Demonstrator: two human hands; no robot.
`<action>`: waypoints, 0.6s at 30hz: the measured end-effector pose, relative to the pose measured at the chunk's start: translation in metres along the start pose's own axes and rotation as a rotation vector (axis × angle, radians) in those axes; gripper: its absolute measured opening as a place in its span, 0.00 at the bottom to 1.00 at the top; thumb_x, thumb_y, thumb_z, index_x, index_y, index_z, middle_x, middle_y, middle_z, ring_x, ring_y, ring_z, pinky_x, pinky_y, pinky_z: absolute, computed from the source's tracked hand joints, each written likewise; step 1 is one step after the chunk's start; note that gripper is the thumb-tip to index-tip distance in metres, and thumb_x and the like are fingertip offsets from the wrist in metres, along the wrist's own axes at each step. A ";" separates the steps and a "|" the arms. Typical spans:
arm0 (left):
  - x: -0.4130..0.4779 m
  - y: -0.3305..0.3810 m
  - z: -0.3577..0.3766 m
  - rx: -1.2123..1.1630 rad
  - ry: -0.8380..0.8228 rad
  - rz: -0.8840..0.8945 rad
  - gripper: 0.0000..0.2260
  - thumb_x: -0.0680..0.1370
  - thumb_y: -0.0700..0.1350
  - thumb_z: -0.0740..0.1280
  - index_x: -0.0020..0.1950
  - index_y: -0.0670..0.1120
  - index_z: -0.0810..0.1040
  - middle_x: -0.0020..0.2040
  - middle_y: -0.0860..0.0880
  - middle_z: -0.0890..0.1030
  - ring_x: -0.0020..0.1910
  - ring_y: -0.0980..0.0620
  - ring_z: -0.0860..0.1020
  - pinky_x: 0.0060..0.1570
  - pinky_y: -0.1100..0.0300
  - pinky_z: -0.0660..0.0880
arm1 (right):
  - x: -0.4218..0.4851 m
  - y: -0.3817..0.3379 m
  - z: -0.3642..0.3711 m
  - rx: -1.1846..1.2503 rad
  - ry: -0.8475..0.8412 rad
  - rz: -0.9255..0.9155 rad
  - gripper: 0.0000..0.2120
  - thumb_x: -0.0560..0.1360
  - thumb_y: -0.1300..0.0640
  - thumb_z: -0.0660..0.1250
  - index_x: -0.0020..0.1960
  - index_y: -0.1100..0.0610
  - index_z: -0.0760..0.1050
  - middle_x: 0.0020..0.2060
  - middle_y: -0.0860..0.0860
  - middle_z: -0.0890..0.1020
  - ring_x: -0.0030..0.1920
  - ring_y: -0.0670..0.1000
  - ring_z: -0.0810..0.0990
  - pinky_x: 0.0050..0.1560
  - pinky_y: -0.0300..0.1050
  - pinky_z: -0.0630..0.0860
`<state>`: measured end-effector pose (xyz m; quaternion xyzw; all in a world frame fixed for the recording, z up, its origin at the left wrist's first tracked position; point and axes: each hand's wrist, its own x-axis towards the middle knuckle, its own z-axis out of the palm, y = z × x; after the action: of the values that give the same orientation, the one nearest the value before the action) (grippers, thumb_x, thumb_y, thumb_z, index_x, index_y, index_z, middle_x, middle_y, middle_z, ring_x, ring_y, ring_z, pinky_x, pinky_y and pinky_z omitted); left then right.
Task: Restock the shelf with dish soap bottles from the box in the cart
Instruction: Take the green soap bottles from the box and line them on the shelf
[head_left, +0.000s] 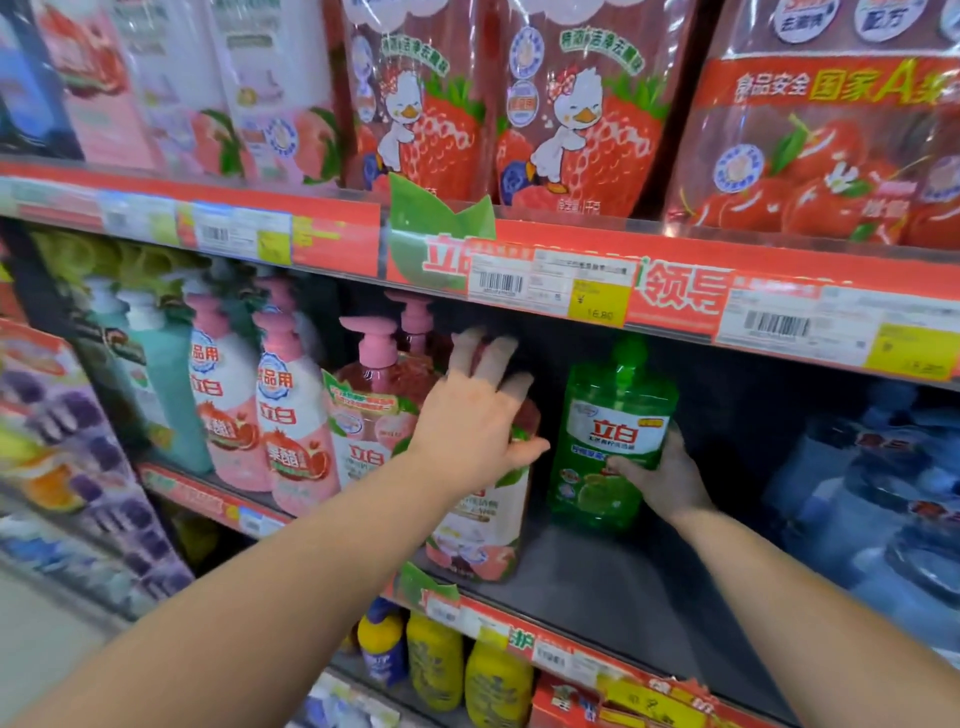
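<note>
A green dish soap bottle (613, 431) stands upright toward the back of the middle shelf (613, 582). My right hand (665, 475) grips its lower right side, thumb across the label. My left hand (475, 415) rests with spread fingers on the top of a pink pump bottle (478, 525) just left of the green one. Neither the box nor the cart is in view.
More pink and teal pump bottles (291, 415) fill the shelf's left part. Blue bottles (883, 493) stand at the right. Red strawberry refill pouches (519, 114) hang above the price rail (571, 280). Yellow bottles (436, 660) sit on the shelf below.
</note>
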<state>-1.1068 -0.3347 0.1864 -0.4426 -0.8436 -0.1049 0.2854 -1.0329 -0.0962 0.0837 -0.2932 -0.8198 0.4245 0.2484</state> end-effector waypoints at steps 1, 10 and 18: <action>0.000 -0.001 0.000 0.002 0.007 0.003 0.28 0.63 0.60 0.75 0.56 0.43 0.80 0.63 0.39 0.74 0.65 0.31 0.67 0.52 0.39 0.76 | 0.001 0.000 0.001 0.001 -0.003 0.004 0.36 0.68 0.58 0.76 0.70 0.58 0.62 0.60 0.57 0.79 0.58 0.56 0.77 0.56 0.44 0.70; -0.001 -0.002 0.005 0.053 -0.011 -0.003 0.31 0.66 0.63 0.70 0.63 0.47 0.76 0.68 0.42 0.69 0.70 0.36 0.61 0.57 0.42 0.72 | -0.005 -0.016 -0.002 -0.106 -0.050 0.120 0.32 0.69 0.53 0.75 0.66 0.59 0.64 0.61 0.58 0.78 0.59 0.57 0.77 0.53 0.42 0.70; -0.002 0.011 -0.012 0.153 0.006 0.058 0.31 0.66 0.63 0.69 0.64 0.49 0.74 0.73 0.40 0.63 0.73 0.35 0.55 0.67 0.30 0.47 | -0.067 -0.045 -0.030 -0.699 -0.064 -0.079 0.38 0.74 0.45 0.67 0.76 0.53 0.53 0.74 0.57 0.62 0.72 0.61 0.62 0.69 0.55 0.65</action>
<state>-1.0927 -0.3345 0.1940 -0.4434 -0.8350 -0.0331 0.3241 -0.9784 -0.1471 0.1260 -0.3151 -0.9336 0.1174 0.1236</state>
